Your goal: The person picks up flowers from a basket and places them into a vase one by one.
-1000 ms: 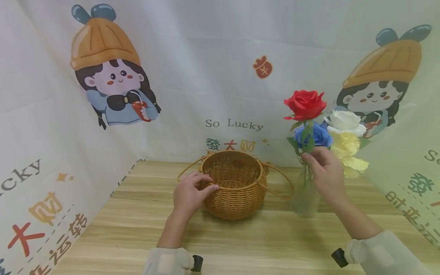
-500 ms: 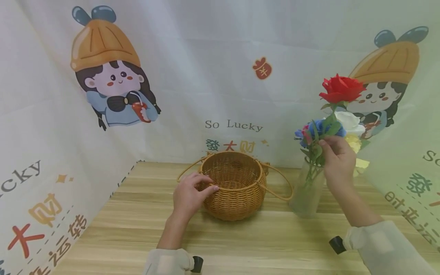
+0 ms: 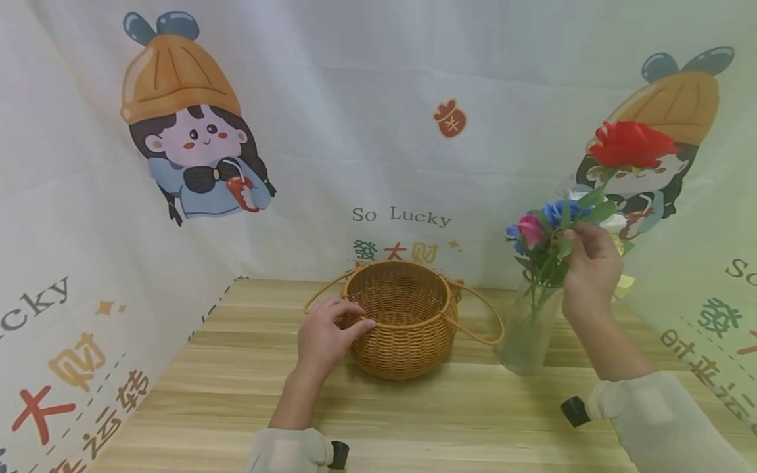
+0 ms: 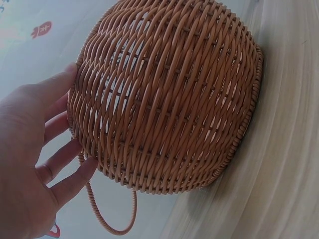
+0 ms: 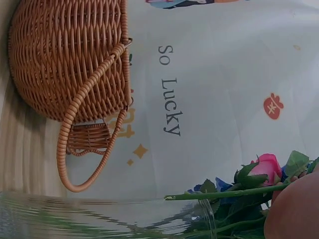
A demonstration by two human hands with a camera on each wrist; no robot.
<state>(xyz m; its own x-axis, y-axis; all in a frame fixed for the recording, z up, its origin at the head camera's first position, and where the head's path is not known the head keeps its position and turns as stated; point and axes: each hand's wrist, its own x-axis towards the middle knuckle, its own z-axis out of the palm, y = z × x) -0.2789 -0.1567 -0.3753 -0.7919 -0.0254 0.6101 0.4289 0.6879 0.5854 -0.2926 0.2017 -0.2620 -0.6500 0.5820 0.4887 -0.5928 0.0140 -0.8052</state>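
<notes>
My left hand (image 3: 324,335) grips the near-left rim of a round wicker basket (image 3: 405,351), thumb and fingers at its edge. In the left wrist view the fingers (image 4: 70,184) lie spread along the rim. At the right, my right hand (image 3: 594,279) pinches the stem of a red rose (image 3: 633,144), its bloom held high above the other flowers. The right wrist view shows the cut end of a green stem (image 5: 224,193) by the mouth of the clear vase (image 3: 523,345). Blue flowers (image 3: 562,213) and a pink rosebud (image 3: 531,230) stand in the vase.
Behind my right hand, yellow petals (image 3: 624,286) and a partly hidden white flower show. The basket's looped handle (image 3: 499,325) hangs out toward the vase. A printed cloth (image 3: 331,131) hangs behind and along both sides of the wooden table (image 3: 426,420).
My right hand has moved right and slightly up with the red rose, which now leans right. The pink rosebud has come into sight. My left hand and the basket have stayed put.
</notes>
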